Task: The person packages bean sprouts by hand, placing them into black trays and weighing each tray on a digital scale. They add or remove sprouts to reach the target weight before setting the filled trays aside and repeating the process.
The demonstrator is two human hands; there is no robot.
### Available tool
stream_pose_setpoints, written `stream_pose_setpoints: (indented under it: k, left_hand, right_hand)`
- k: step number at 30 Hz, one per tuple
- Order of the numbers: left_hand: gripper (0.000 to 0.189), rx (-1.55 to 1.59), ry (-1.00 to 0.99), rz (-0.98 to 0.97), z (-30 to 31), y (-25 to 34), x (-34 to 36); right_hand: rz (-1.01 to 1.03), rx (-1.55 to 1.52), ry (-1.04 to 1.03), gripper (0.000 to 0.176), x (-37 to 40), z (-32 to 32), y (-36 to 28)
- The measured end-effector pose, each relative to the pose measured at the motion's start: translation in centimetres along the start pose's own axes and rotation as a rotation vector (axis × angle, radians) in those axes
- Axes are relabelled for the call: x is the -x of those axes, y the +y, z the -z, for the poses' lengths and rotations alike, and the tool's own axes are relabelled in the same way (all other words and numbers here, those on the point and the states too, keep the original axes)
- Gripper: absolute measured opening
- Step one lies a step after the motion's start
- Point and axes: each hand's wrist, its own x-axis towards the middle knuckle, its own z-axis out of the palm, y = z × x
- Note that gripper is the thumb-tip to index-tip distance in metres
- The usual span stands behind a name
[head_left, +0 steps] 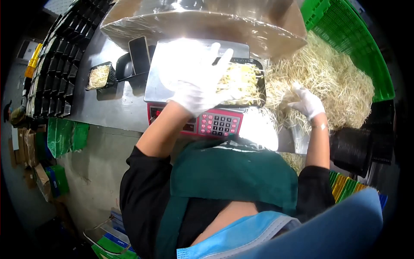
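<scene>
My left hand, in a white glove, is at the left side of a black tray filled with bean sprouts. Its fingers are spread, partly washed out by glare. The tray rests on the metal plate of a red scale with a keypad. On the right, my gloved right hand is at the near edge of a large heap of bean sprouts. Thumb and fingers stand apart there, with no clear clump between them.
A second filled tray stands left of the scale, beside a phone leaning at a black tray. Stacked black trays line the far left. A green crate borders the heap. Clear plastic sheeting covers something behind the scale.
</scene>
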Motion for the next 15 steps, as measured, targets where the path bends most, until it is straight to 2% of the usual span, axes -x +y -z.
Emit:
stream_pose_setpoints:
  k: [2, 3, 4, 5, 7, 8, 10, 12, 14, 15]
  left_hand:
    - [0.089, 0.142, -0.057, 0.031, 3.4, -1.0, 1.1]
    - [0.084, 0.390, 0.034, 0.053, 3.4, -2.2, 2.2]
    - [0.062, 0.235, 0.185, -0.006, 3.9, -3.6, 3.2]
    - [0.062, 0.220, 0.186, 0.012, 4.6, -4.5, 3.8]
    - [0.087, 0.846, 0.057, 0.381, 5.5, -6.5, 5.5]
    - [0.087, 0.832, 0.070, 0.430, 4.1, -7.9, 6.3]
    - [0.084, 0.864, -0.097, 0.511, -0.6, -9.6, 6.7]
    - [0.080, 0.342, 0.050, 0.170, 1.0, -3.6, 3.7]
    - [0.085, 0.345, 0.117, -0.041, -2.3, -1.7, 1.4]
    - [0.083, 0.298, 0.132, -0.068, -2.8, -0.9, 0.4]
  right_hand:
    - [-0.168, 0.073, 0.043, 0.030, 2.2, 3.1, -2.3]
    - [-0.131, -0.147, 0.148, 0.029, 3.2, 3.1, -2.0]
    - [-0.090, -0.371, 0.251, 0.028, 3.9, 3.2, -1.2]
    - [0.189, -0.684, 0.300, 0.033, 4.3, 2.5, -0.5]
    - [0.090, -0.838, 0.318, 0.052, 4.3, 1.7, -4.9]
    - [0.006, -0.937, 0.294, 0.060, 3.7, 0.7, -6.9]
    - [0.248, -0.764, 0.257, 0.093, 1.6, -1.0, -10.2]
    - [0.589, -0.387, 0.277, 0.102, -0.9, -0.2, -12.9]
    - [0.599, -0.191, 0.091, 0.098, -1.8, 1.5, -13.7]
    - [0.551, -0.213, 0.020, 0.088, -1.7, 1.8, -13.5]
